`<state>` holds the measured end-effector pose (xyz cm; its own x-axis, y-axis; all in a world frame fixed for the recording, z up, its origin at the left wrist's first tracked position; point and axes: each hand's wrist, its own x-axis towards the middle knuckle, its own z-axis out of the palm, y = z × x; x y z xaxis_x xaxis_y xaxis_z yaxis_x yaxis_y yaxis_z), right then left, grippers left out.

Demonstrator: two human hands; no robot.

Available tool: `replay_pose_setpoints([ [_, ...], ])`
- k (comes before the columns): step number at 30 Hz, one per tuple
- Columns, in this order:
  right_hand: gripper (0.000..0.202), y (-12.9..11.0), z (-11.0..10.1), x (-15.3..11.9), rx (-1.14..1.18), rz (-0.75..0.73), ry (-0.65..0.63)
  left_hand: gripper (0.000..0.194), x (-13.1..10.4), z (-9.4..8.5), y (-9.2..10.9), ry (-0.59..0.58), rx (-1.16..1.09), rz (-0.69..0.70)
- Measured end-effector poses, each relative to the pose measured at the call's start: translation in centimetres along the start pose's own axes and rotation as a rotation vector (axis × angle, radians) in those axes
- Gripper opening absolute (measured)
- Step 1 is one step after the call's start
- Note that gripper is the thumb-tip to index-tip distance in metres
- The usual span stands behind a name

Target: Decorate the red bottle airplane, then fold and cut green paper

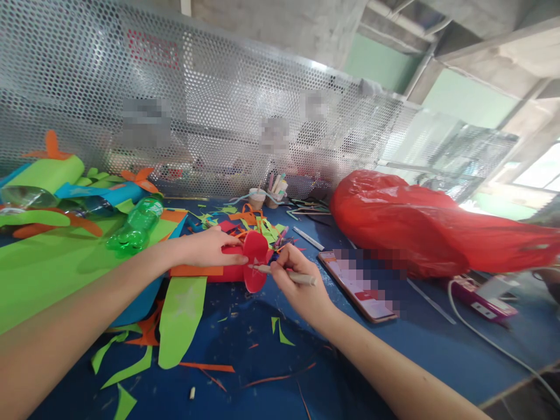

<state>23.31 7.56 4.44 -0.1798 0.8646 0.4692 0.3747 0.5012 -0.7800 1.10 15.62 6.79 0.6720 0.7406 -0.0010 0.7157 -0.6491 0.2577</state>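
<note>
My left hand (212, 248) is closed on the red tube-like body (231, 275) of a paper craft model that lies on its side on the blue table. A red rounded paper piece (254, 242), shaped like a propeller, stands at the body's right end. Its lower lobe bears a pale star-like mark. My right hand (301, 286) grips a whitish marker (303, 279), whose tip points left and meets or nearly meets that lobe. A light green paper wing (181, 324) and an orange strip (196, 270) extend from the model near my left hand.
A green plastic bottle (137, 224) and other bottle-and-paper models lie left. Paper scraps (262, 224) and pen-filled cups (276, 195) stand behind my hands. A phone (356, 286), a red plastic bag (406, 221) and a white cable (481, 335) are right. A perforated metal screen (236, 105) rises behind.
</note>
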Motion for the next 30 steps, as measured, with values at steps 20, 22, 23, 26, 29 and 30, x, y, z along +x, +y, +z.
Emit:
replay_pose_setpoints([
  [20, 0.018, 0.09, -0.01, 0.08, -0.037, -0.034, 0.004, 0.069, -0.05, -0.17, 0.24, -0.016, 0.003, -0.026],
  [22, 0.018, 0.09, -0.03, 0.06, -0.034, -0.034, 0.009, 0.069, -0.08, -0.16, 0.22, -0.018, 0.003, -0.026],
  [23, 0.018, 0.07, -0.04, 0.05, -0.031, -0.034, 0.009, 0.068, -0.1, -0.16, 0.22, -0.018, 0.004, -0.025],
  [26, 0.018, 0.04, -0.05, 0.03, -0.012, -0.026, 0.008, 0.067, -0.11, -0.18, 0.26, -0.018, 0.007, -0.026],
  [29, 0.019, 0.08, 0.01, 0.02, 0.011, -0.014, 0.013, 0.066, -0.08, -0.23, 0.34, -0.017, 0.012, -0.026],
  [30, 0.019, 0.11, 0.03, 0.02, 0.02, -0.011, 0.014, 0.066, -0.06, -0.23, 0.36, -0.016, 0.014, -0.024],
])
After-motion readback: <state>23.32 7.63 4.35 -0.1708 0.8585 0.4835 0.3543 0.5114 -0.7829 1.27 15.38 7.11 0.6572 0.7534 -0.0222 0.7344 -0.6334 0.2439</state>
